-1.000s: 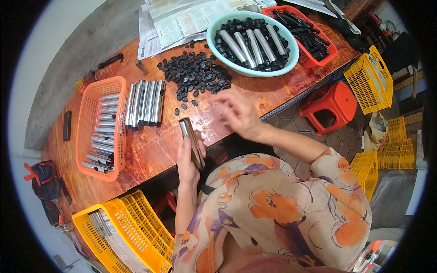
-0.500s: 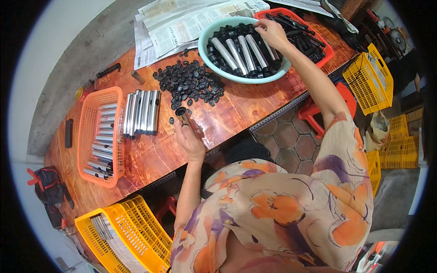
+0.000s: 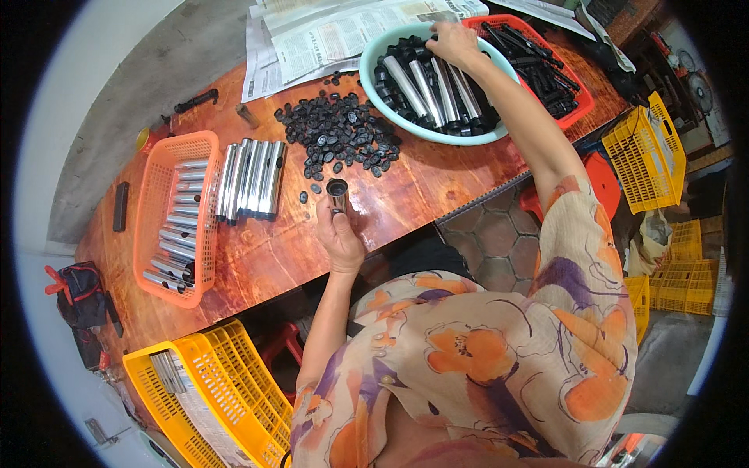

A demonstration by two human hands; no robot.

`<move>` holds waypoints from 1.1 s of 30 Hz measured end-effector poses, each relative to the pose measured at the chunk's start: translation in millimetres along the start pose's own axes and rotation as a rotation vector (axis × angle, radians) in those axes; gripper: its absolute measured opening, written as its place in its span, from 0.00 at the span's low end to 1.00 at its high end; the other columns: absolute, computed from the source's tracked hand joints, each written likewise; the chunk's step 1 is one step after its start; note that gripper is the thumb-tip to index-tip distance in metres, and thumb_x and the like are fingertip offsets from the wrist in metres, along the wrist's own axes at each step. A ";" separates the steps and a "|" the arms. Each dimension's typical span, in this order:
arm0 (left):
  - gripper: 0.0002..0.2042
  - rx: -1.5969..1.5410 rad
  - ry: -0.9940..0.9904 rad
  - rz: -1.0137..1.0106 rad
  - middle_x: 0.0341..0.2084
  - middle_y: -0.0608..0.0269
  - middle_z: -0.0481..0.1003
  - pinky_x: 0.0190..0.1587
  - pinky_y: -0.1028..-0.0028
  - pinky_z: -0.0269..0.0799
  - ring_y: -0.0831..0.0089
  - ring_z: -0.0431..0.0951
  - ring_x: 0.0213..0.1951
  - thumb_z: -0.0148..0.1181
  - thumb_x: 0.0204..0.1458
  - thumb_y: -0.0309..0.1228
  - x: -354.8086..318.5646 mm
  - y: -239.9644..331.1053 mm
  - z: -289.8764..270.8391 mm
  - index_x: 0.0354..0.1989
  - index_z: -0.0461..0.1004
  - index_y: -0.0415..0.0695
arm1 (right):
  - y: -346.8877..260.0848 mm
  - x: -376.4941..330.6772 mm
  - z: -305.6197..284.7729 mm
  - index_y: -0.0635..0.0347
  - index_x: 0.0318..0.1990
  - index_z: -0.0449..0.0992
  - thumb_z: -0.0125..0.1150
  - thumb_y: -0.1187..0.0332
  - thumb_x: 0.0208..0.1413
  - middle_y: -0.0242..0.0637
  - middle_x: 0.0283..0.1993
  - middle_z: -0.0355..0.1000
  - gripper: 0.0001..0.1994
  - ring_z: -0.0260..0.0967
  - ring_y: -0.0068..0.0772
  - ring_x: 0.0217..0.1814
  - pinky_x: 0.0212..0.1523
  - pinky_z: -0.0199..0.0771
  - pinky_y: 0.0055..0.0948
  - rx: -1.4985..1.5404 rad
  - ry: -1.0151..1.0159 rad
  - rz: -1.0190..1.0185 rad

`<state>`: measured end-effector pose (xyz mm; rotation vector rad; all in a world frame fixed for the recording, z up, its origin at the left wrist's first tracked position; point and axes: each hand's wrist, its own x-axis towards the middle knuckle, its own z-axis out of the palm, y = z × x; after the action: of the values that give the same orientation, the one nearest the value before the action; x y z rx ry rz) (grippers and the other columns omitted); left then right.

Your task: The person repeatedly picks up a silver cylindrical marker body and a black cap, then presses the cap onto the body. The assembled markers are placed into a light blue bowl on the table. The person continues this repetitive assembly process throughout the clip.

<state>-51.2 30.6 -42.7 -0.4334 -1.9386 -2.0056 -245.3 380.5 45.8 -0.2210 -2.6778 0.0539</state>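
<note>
Metal tube [image 3: 339, 203] in the left hand [image 3: 341, 243], right hand [image 3: 459, 47] at the bowl [image 3: 368, 78]

The left hand has its fingers wrapped around the tube, near the front edge of the table [image 3: 406, 195], its dark hollow end turned up. The right hand is at the bowl's far side, fingers bent down toward black fittings [image 3: 407, 51]; I cannot tell whether they grip one.

The work looks partway along. A row of tubes [image 3: 253, 179] with dark lower ends lies beside the orange basket [image 3: 207, 234], which holds more; these may be further on, though that is a guess. Several tubes rest on the fittings in the bowl, and a heap of small black pieces [image 3: 339, 129] lies loose on the table, so plenty seems left. The held tube looks unfinished, its upper end open.
</note>
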 end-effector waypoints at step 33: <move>0.10 -0.458 -0.293 -0.512 0.21 0.74 0.64 0.21 0.85 0.55 0.87 0.59 0.20 0.50 0.62 0.34 -7.4 60.4 2.5 0.47 0.67 0.42 | -174.3 -224.7 -91.0 0.67 0.47 0.78 0.54 0.76 0.59 0.43 0.49 0.75 0.11 0.72 0.26 0.48 0.50 0.74 0.26 1.788 -0.330 0.208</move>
<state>-18.6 31.4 8.7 -0.3764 -1.8746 -2.8834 -31.8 171.8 42.9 0.1240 -1.8234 2.4091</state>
